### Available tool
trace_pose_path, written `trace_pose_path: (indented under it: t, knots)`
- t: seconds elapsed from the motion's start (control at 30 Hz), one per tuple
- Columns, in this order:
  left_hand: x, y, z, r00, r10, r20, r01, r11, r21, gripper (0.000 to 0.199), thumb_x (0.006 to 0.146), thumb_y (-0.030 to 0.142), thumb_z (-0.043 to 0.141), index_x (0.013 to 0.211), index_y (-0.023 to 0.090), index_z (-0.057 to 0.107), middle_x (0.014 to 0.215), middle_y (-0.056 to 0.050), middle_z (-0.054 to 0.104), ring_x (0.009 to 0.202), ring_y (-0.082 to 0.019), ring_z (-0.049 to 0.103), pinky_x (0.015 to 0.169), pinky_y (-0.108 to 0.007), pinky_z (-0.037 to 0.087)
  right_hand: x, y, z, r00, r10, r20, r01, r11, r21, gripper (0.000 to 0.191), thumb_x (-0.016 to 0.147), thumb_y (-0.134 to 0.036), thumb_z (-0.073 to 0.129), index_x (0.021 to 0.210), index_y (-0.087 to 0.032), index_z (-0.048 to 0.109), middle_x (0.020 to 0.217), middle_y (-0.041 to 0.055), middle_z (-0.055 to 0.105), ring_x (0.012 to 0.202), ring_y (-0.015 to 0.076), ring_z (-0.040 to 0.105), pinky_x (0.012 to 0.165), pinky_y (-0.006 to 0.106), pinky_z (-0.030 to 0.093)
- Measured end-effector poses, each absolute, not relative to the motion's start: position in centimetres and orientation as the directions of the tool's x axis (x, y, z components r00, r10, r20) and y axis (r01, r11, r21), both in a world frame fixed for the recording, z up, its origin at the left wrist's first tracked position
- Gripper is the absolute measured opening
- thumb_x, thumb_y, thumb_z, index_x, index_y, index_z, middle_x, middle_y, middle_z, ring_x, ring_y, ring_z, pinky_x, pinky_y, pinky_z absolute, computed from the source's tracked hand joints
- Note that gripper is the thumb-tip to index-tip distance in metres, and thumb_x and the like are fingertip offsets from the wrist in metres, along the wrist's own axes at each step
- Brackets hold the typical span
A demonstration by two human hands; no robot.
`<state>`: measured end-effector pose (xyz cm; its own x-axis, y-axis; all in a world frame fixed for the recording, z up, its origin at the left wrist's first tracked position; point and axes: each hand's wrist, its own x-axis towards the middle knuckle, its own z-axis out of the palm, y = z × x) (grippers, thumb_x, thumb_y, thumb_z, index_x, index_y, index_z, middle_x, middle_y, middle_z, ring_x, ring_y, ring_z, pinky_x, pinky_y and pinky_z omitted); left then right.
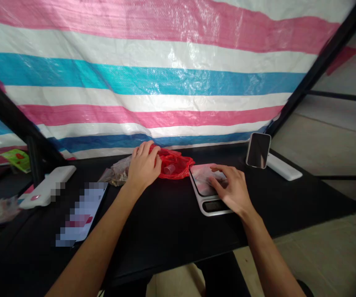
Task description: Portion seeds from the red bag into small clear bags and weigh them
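Right now, the left grip is clenched on a crumpled red plastic bag, fingers curled over its near end, the bag running out from under the palm toward the right. A small clear cup shows through the red film. Just left of that grip lies a clear plastic bag of brownish bits. The right grip is released, fingers spread on the platform of a white digital kitchen scale, which sits just beside the red bag. A black tabletop carries a pixel-blurred flat device, a white power bank and an upright black smartphone, before a pink, white and blue striped tarpaulin.
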<state>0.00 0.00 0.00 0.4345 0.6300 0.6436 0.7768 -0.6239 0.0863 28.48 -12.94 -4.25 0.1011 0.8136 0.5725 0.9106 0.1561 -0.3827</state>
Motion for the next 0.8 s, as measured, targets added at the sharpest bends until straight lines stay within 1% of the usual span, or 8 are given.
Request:
trace_pose_path:
  t: [0.13,0.2,0.27,0.33,0.5,0.57,0.67,0.8]
  knots:
    - [0.6,0.9,-2.6,0.606,0.622,0.495,0.695,-0.718,0.050,0.026,0.099,0.020,0.046,0.110,0.021,0.069,0.131,-0.011,0.067,0.137,-0.031,0.051,0.116,-0.051,0.037,28.2,-12.8,-4.4,0.073,0.826,0.559,0.931,0.145,-0.336,0.032,0.088,-0.035,0.073,0.118,-0.029,0.067,0.114,0.0067,0.076,0.103,0.0309,0.067,0.095,0.050,0.044]
    - [1.0,-0.3,-3.5,0.632,0.653,0.417,0.686,-0.722,0.089,0.028,0.100,0.023,0.045,0.118,0.021,0.067,0.131,-0.011,0.067,0.126,-0.029,0.060,0.110,-0.047,0.044,28.3,-12.7,-4.7,0.089,0.833,0.546,0.922,0.138,-0.361,0.030,0.088,-0.033,0.073,0.117,-0.029,0.068,0.107,0.0056,0.076,0.097,0.0296,0.068,0.093,0.050,0.046]
    - [1.5,-1.8,-3.7,0.592,0.732,0.337,0.732,-0.663,0.156,0.033,0.103,0.027,0.042,0.127,0.020,0.064,0.127,-0.011,0.069,0.110,-0.027,0.068,0.097,-0.042,0.052,28.5,-12.7,-5.0,0.141,0.831,0.538,0.879,0.144,-0.454,0.029,0.089,-0.033,0.072,0.118,-0.029,0.069,0.105,0.0049,0.076,0.092,0.0276,0.070,0.090,0.048,0.050]
    - [2.0,-3.2,-3.4,0.562,0.782,0.270,0.755,-0.619,0.218,0.034,0.104,0.030,0.040,0.129,0.021,0.062,0.121,-0.011,0.071,0.106,-0.027,0.070,0.085,-0.039,0.055,28.5,-12.7,-5.1,0.225,0.818,0.530,0.785,0.170,-0.596,0.029,0.090,-0.036,0.071,0.118,-0.028,0.069,0.108,0.0055,0.076,0.090,0.0261,0.070,0.086,0.045,0.054]
    - [2.7,-5.0,-2.2,0.442,0.853,0.278,0.787,-0.517,0.337,0.033,0.103,0.022,0.040,0.127,0.022,0.062,0.130,-0.011,0.067,0.103,-0.025,0.071,0.079,-0.037,0.056,27.1,-12.9,-3.8,0.380,0.772,0.509,0.416,0.349,-0.840,0.025,0.090,-0.041,0.075,0.109,-0.026,0.068,0.099,0.0050,0.073,0.084,0.0222,0.070,0.074,0.037,0.058]
    - [2.7,-5.1,-2.0,0.434,0.839,0.328,0.797,-0.527,0.296,0.032,0.100,0.019,0.043,0.125,0.022,0.063,0.129,-0.011,0.067,0.110,-0.027,0.068,0.081,-0.038,0.057,25.7,-12.6,-2.5,0.366,0.795,0.483,0.272,0.405,-0.873,0.026,0.089,-0.042,0.076,0.106,-0.025,0.066,0.094,0.0040,0.071,0.081,0.0209,0.069,0.071,0.035,0.058]
    - [2.4,-4.8,-2.2,0.503,0.788,0.355,0.777,-0.592,0.212,0.024,0.092,0.017,0.053,0.110,0.021,0.068,0.123,-0.010,0.070,0.121,-0.030,0.060,0.098,-0.043,0.053,22.7,-10.7,-0.6,0.252,0.866,0.431,0.107,0.418,-0.902,0.026,0.089,-0.042,0.074,0.107,-0.026,0.064,0.100,0.0042,0.072,0.088,0.0207,0.070,0.075,0.034,0.057]
    - [1.8,-4.5,-2.7,0.533,0.816,0.225,0.789,-0.575,0.217,0.032,0.081,0.020,0.062,0.113,0.019,0.065,0.124,-0.012,0.069,0.120,-0.033,0.058,0.106,-0.049,0.048,18.6,-6.0,0.2,0.079,0.911,0.405,-0.009,0.407,-0.913,0.028,0.084,-0.036,0.074,0.108,-0.025,0.063,0.103,0.0033,0.071,0.093,0.0189,0.069,0.083,0.033,0.054]
